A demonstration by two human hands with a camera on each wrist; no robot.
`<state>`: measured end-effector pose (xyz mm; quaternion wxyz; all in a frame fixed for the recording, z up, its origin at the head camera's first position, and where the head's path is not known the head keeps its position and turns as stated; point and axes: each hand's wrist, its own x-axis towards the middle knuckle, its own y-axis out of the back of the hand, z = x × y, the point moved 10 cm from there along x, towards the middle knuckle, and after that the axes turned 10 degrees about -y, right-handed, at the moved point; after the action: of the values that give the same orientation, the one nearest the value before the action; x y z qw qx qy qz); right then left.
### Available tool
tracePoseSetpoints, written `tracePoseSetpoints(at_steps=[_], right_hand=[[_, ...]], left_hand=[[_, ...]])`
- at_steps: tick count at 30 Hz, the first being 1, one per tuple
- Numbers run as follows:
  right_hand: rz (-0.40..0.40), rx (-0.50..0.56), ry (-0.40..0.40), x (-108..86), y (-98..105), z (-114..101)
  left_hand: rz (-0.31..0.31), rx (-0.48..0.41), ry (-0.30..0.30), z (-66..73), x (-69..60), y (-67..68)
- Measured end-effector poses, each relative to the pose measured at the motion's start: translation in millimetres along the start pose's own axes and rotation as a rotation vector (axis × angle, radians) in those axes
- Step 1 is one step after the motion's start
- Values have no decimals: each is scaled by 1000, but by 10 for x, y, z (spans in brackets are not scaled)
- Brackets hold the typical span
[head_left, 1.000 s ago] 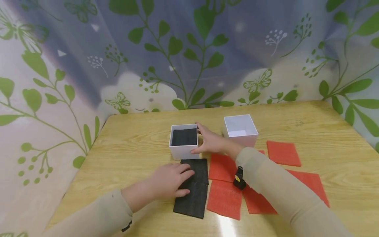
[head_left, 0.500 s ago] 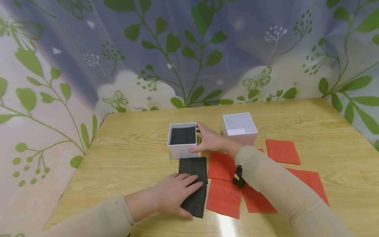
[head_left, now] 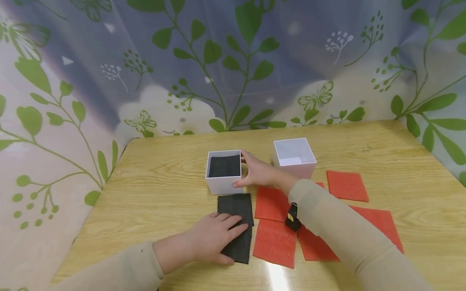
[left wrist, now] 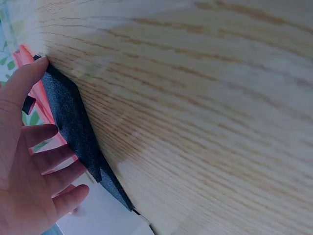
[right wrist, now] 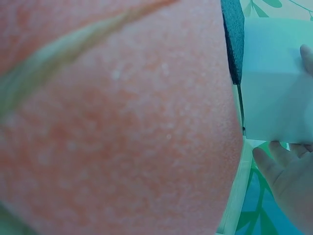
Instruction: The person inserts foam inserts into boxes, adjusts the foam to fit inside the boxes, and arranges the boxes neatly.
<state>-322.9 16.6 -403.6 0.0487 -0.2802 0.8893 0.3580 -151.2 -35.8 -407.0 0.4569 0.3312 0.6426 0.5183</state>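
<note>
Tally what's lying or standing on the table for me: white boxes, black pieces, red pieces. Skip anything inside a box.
White boxes: 2
Black pieces: 2
Red pieces: at least 5; the right sleeve hides part
Total: at least 9

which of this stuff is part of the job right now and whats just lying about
Part of the job, seemingly:
black cloth squares, left hand on one
white box holding black cloth, right hand gripping it

Apparently lying about:
red cloth squares
other white box
</note>
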Motion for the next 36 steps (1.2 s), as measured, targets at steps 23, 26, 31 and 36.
tracePoseSetpoints(at_steps=[23,26,31,36], right_hand=[[-25,29,-3,27,-91,31],[-19,16,0,34,-75,40],[-7,1,-8,31,-28,68],[-13,1,12,24,-21,17]], left_hand=[[-45,-64,107,-267,-91,-67],[-16,-73,105,-290,-87,-35],[52,-42,108,-358,-91,83],[111,-48,112,-427,-148,204]])
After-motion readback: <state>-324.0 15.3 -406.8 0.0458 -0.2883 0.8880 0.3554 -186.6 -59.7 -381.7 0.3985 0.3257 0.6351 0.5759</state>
